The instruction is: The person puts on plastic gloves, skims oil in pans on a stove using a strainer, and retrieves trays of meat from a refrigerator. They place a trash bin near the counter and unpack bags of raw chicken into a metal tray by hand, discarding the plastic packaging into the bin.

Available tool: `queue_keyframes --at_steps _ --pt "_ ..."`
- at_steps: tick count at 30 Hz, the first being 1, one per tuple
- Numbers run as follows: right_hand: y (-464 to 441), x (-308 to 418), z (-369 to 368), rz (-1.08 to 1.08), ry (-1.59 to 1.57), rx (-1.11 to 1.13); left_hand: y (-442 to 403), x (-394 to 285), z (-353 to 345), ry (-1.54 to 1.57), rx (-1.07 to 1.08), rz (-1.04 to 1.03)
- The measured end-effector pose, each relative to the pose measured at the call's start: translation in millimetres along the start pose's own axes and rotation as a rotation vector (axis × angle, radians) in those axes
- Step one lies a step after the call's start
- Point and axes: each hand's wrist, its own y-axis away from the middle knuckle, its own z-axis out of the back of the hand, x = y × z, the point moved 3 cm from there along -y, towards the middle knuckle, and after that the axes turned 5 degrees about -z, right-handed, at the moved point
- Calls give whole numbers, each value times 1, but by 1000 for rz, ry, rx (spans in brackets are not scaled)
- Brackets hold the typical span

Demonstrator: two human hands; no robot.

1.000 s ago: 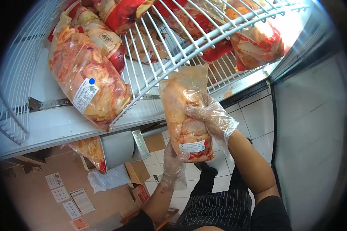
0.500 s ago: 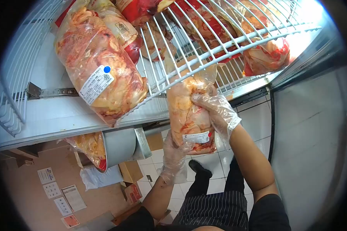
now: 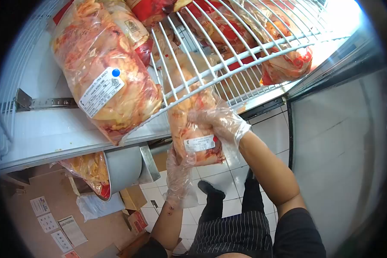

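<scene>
A clear plastic bag of raw chicken (image 3: 182, 129), with a white label and a red dot near its lower end, is held in both hands below the front edge of the wire shelf (image 3: 228, 71). My right hand (image 3: 219, 122), in a clear plastic glove, grips its right side, thumb across the front. My left hand (image 3: 180, 167), gloved likewise, supports the lower left side, its fingers partly hidden by the bag. The bag's upper end lies behind the shelf wires. Up on the shelf, to the left, rests a larger chicken bag (image 3: 107, 77) with a blue dot.
More bagged chicken (image 3: 288, 62) sits on the right of the shelf. A glass door (image 3: 331, 142) stands at right. Below left are a metal pot (image 3: 124, 167) with another bag in it, a cardboard box (image 3: 133, 198) and papers (image 3: 73, 230). White tiles (image 3: 234, 172) cover the floor.
Both hands have carried the chicken bag left and slightly upward, its top now further beneath the shelf wires. The whole view has also shifted a little.
</scene>
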Motion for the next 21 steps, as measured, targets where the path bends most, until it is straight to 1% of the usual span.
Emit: queue_keyframes --at_steps 1,3,4,7,10,11,15,16,19,20,21 --pt "0 2 -4 -9 -38 6 1 -1 0 7 -4 -31" --pt "3 12 -11 -26 -112 16 6 1 6 -12 -13 -24" --pt "-3 5 -7 -55 -60 -28 7 3 8 -22 -15 -23" --pt "-4 4 -9 -45 -83 -64 14 6 20 -34 -100 107" --pt "-6 -1 -6 25 -83 2 24 13 35 28 5 133" --pt "-6 -2 -6 41 -96 20 26 15 41 45 9 145" --pt "9 -10 -5 -11 -185 -51 40 23 60 129 24 177" --pt "8 -16 0 -77 -200 -21 43 22 63 152 29 178" --pt "31 -25 -1 -51 -229 -60 55 12 60 25 60 160" --pt "38 -36 3 -18 -238 -50 60 16 67 111 117 126" --pt "52 -39 0 -4 -272 -64 69 10 67 66 124 159"
